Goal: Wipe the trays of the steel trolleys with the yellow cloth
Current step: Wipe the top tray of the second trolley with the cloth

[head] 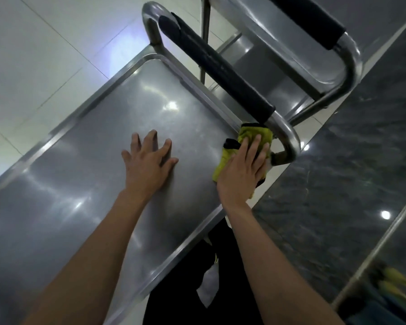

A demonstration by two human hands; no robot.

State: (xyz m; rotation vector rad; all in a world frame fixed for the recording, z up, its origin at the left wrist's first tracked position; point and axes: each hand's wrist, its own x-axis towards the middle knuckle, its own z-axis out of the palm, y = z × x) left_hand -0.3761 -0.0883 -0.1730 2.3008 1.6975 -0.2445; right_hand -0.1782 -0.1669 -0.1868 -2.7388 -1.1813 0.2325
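Observation:
The top tray [85,165] of a steel trolley fills the middle and left of the head view, shiny and bare. My left hand [148,163] lies flat on it with fingers spread and straight. My right hand [242,170] presses the yellow cloth [253,134] with straight fingers onto the tray's right corner, just below the bend of the trolley's handle [220,66], a steel tube with a black grip. The cloth is bunched and has a black edge.
A second steel trolley [291,43] with its own black-gripped handle stands close behind the first. White floor tiles [33,55] lie to the left. A dark marble wall [361,148] runs along the right. My dark trousers show below the tray's near edge.

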